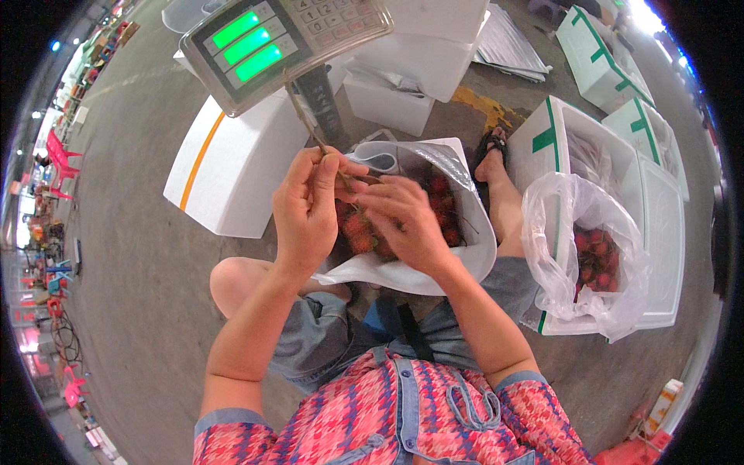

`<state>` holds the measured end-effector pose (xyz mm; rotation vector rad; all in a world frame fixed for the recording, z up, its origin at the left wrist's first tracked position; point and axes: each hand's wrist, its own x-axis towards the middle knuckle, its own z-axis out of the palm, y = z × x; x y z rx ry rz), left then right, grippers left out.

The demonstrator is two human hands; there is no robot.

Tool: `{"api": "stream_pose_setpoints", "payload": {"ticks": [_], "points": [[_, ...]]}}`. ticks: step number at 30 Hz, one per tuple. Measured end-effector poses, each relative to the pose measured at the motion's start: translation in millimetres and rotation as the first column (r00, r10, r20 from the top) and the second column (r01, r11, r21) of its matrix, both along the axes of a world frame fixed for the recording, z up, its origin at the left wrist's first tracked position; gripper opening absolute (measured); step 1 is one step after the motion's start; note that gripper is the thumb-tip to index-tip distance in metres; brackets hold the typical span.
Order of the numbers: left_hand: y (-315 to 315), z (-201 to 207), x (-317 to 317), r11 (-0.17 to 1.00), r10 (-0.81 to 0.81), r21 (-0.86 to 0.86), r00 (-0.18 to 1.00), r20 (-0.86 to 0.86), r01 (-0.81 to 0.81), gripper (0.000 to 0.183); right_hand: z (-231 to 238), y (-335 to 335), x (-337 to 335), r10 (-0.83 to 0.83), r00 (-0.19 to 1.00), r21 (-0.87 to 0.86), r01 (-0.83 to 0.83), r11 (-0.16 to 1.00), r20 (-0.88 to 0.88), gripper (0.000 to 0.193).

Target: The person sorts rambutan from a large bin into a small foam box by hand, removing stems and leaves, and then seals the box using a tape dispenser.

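A: Op, what're you doing w/ your L hand [304,208]?
B: You're raising it in front of the scale [341,27] & pinching a thin brown twig [304,116] betw. thumb & fingers. The twig's upper end is sticking up past your fingertips, crossing the scale's lower edge in view.
A: And your R hand [407,221]?
B: You're holding it just beside the L, fingers bent & reaching twd the twig's lower end. Can't tell if they're gripping it; they're overlapping & blurring a bit.
A: What's sitting under your hands?
B: A white bag w/ silver lining [473,263], opening upward; red hairy fruits [360,232] are lying inside, partly hidden by your R hand.
A: Other stuff nearby?
B: To your L, a white foam box w/ an orange stripe [244,167] is standing on the floor. To your R, a clear plastic bag [546,256] is holding more red fruits [597,260], resting against a green-taped foam box [535,147]. The scale's display is glowing green.
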<state>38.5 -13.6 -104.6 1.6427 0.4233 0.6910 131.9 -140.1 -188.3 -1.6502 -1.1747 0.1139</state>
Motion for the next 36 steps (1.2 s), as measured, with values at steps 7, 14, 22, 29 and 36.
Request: {"api": "stream_pose_setpoints", "payload": {"ticks": [7, 14, 22, 29, 36], "points": [[-10.8, 2.2, -4.9, 0.997, 0.032, 0.067, 0.998, 0.062, -0.036, 0.020, 6.9, 4.2, -15.5, 0.012, 0.796, 0.066, 0.035, 0.997, -0.606, 0.014], [-24.1, 11.7, -82.2, 0.952, 0.189, 0.110, 0.832, 0.521, -0.285, 0.027, 19.8, 17.6, 14.9, -0.002, 0.313, 0.093, 0.290, 0.952, -0.950, 0.019], [94.7, -6.2, -282.8, 0.634, 0.772, 0.752, 0.201, -0.603, -0.183, 0.032, -12.4, 4.2, 13.4, 0.113, 0.994, -0.297, -0.105, 0.949, 0.009, 0.028], [62.3, 3.2, -192.9, 0.702, 0.685, 0.700, 0.397, -0.611, -0.134, 0.033, -37.8, 25.2, 4.3, 0.379, 0.915, -0.816, -0.111, 0.568, 0.140, 0.036], [42.0, -67.8, -28.0, 0.633, -0.179, 0.586, 0.832, -0.525, 0.506, 0.030, -73.7, 1.1, 104.1, -0.079, 0.946, -0.653, 0.275, 0.706, 0.313, 0.030]]}}
